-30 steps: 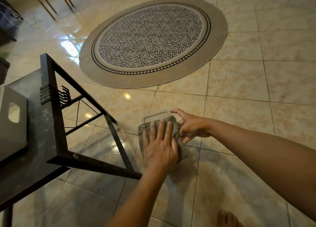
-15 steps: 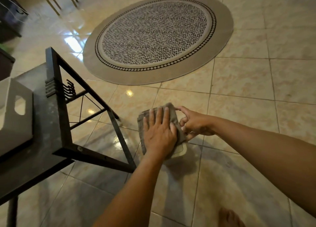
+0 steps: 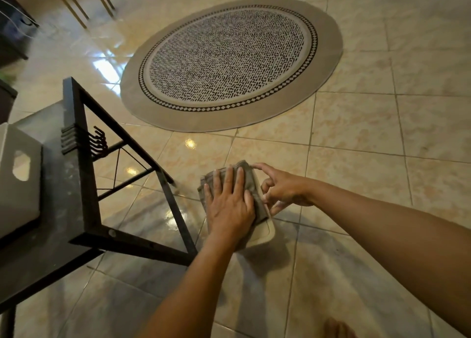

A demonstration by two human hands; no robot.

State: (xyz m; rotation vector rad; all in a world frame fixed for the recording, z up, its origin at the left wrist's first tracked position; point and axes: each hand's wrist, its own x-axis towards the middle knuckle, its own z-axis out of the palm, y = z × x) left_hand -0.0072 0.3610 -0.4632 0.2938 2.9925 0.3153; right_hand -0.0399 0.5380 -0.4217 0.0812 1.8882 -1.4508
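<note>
While your left hand [image 3: 229, 207] presses flat, fingers spread, on grey cloth [image 3: 251, 182] over beige panel [image 3: 266, 233], held in air above tile floor [image 3: 356, 123] near table [image 3: 51, 261], right hand [image 3: 283, 188] only pinches panel edge. Hard stroke can lever panel free; expect drop onto tiles.

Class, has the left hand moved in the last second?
Yes. The left hand has slid the cloth away from the person, slightly nearer the table leg; the tray's near end now shows instead of its far end.
</note>
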